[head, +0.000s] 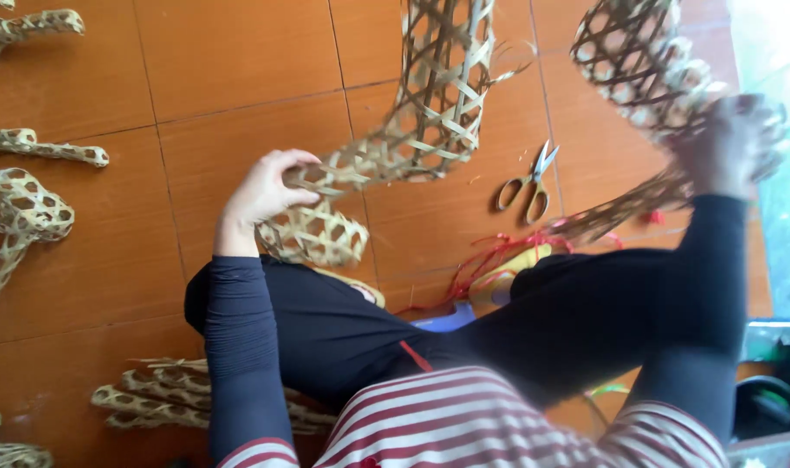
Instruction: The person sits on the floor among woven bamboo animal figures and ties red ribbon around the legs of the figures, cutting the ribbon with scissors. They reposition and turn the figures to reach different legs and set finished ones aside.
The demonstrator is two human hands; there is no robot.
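Note:
A long strip of open-weave bamboo lattice (430,113) runs from the top of the view down to my knees, where it curls into a loop (313,236). My left hand (265,191) grips the lattice just above that loop. My right hand (733,143), blurred, is closed on another stretch of the woven lattice (638,61) raised at the upper right. I sit on the floor with my legs in dark trousers (343,329) and a red-and-white striped top (464,425).
Yellow-handled scissors (527,184) lie on the orange floor tiles (239,61) between my hands. Red string and a yellow roll (499,264) sit by my knee. Finished woven lattice pieces (22,208) lie at the left, and a bundle (161,399) near my left elbow.

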